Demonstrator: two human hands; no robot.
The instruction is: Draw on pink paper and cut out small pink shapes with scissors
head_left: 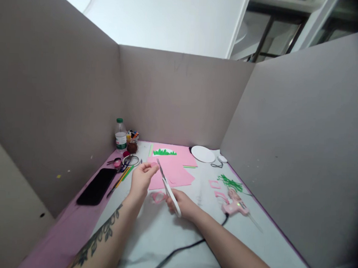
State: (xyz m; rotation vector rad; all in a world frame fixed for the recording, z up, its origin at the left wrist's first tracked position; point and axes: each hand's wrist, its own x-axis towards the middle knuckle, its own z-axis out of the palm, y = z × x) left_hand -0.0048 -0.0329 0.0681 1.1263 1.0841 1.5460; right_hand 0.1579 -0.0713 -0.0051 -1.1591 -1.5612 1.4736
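Observation:
My left hand (142, 176) pinches a small pink paper piece (154, 164) between thumb and fingertips. My right hand (182, 204) is wrapped round the white handles of a pair of scissors (171, 195), whose blades point up and left, close beside the pink piece. Whether the blades touch the paper I cannot tell. Below and between the hands lie curled pink paper scraps (157, 196). Behind them, larger pink sheets (176, 175) are spread on the white table cover, and a white piece with green grass-like cutouts (165, 152) rests on them.
A hot glue gun (235, 207) lies at right, its black cord (179, 250) crossing the front. Green strips (231, 183) and a white disc (203, 154) lie behind it. At left are a black phone (97, 187), pencils (120, 181), a tape roll (131, 160) and a bottle (121, 136). Grey panels (184, 98) enclose the table.

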